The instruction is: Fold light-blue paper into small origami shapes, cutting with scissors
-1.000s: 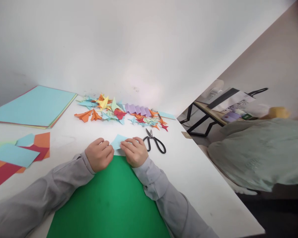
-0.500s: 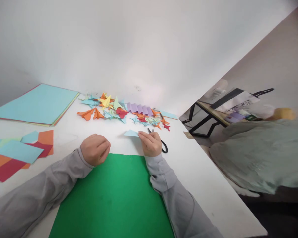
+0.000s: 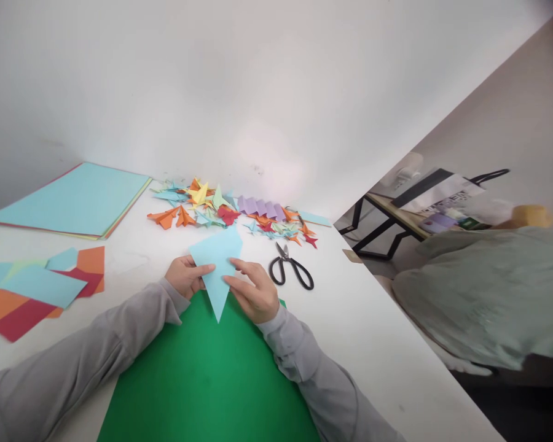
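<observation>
A light blue folded sheet of paper (image 3: 219,264), kite-shaped with its point toward me, is held up over the far edge of a green mat (image 3: 207,374). My left hand (image 3: 184,276) grips its left side, thumb lying across the front and the other fingers behind. At the right edge, my right hand (image 3: 255,291) has its fingertips on the paper, with some fingers spread. Black-handled scissors (image 3: 291,267) lie partly open on the white table, right of my right hand.
Several small folded paper shapes (image 3: 200,193) and a pleated purple strip (image 3: 260,207) lie along the wall. A stack of large coloured sheets (image 3: 74,199) sits at left, with cut paper pieces (image 3: 46,285) nearer. At right are a person's pale green clothing (image 3: 483,294) and a bag (image 3: 437,190).
The blue paper has come nearer and turned its broad face to me. My left hand opened from a fist and took hold of it. The scissors now show fully.
</observation>
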Tool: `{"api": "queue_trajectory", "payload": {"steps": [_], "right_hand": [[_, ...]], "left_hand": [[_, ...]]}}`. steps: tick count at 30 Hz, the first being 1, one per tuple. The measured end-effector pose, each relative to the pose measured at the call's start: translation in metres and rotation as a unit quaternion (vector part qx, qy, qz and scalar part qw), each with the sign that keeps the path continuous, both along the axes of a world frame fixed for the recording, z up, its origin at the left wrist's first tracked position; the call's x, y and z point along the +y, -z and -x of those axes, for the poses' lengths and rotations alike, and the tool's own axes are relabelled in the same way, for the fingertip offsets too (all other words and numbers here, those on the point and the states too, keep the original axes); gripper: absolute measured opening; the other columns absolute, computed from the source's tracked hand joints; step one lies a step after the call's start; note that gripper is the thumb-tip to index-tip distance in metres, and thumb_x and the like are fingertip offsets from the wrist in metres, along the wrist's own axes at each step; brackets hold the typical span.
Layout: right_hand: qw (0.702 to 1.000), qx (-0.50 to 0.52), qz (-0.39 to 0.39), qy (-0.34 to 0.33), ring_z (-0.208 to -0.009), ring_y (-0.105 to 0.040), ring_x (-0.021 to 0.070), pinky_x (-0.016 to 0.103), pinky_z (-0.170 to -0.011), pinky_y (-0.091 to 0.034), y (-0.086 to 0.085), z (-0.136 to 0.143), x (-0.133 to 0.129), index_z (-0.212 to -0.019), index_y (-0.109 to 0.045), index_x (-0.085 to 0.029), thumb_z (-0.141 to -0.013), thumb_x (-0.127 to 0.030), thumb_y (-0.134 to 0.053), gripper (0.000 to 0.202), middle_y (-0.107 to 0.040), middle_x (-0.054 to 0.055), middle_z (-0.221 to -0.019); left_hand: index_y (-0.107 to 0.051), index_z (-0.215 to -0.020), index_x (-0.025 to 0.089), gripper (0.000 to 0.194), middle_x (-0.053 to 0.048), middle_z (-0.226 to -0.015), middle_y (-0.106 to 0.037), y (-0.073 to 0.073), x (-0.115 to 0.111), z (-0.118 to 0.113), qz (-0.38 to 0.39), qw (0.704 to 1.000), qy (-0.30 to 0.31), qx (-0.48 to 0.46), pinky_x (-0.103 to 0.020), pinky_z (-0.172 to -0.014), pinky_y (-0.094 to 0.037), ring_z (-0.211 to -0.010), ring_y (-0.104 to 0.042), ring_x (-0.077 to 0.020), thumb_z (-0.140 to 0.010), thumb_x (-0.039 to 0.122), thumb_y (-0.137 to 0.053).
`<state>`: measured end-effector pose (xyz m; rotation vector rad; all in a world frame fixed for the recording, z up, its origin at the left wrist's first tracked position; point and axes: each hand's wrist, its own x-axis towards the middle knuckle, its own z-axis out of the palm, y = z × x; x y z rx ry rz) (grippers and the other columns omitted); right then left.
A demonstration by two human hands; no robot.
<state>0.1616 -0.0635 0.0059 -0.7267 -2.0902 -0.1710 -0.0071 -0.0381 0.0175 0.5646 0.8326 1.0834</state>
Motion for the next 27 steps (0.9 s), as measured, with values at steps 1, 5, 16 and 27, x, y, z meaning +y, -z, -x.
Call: {"api": "queue_trajectory", "payload": {"steps": [1,5,16,27], "right_hand": [[1.000,0.023,0.013,0.006,-0.094,-0.053,0.0204,0.036,-0.069,-0.050,0.000,0.001,-0.001,-0.092,-0.064,-0.021,-0.075,-0.011,-0.054,0.022,-0.052,0.013,-0.113],[0.987,0.112,0.112,-0.005,-0.082,-0.055,0.0170,0.030,-0.063,-0.050,0.002,0.004,-0.001,-0.089,-0.066,-0.020,-0.074,-0.011,-0.054,0.021,-0.053,0.009,-0.092],[0.892,0.268,0.350,-0.102,-0.079,-0.058,0.0161,0.029,-0.065,-0.050,0.006,0.000,0.004,-0.080,-0.067,-0.021,-0.070,-0.017,-0.057,0.015,-0.059,0.006,-0.095],[0.716,0.449,0.534,-0.011,-0.034,-0.049,0.0080,0.019,-0.032,-0.042,0.005,0.004,0.009,-0.066,-0.060,-0.013,-0.054,-0.028,-0.074,0.024,-0.058,-0.003,-0.046]], "left_hand": [[-0.063,-0.068,0.006,0.030,-0.009,-0.063,-0.068,-0.001,0.000,0.000,0.002,1.000,-0.005,0.000,-0.036,-0.053,-0.054,-0.061,-0.064,-0.0244,-0.040,0.003,-0.075],[-0.063,-0.072,0.006,0.040,-0.010,-0.067,-0.069,-0.002,-0.001,-0.001,-0.003,1.000,-0.011,-0.004,-0.038,-0.055,-0.055,-0.071,-0.065,-0.0288,-0.034,-0.001,-0.075],[-0.063,-0.075,0.008,0.040,-0.010,-0.069,-0.069,0.002,-0.001,-0.002,-0.012,1.000,0.002,-0.008,-0.041,-0.063,-0.053,-0.070,-0.065,-0.0273,-0.039,0.009,-0.078],[-0.068,-0.081,0.010,0.035,-0.008,-0.072,-0.070,0.015,0.000,0.003,-0.095,0.986,0.104,0.092,-0.034,-0.065,-0.050,-0.063,-0.064,-0.0195,-0.051,0.025,-0.076]]}}
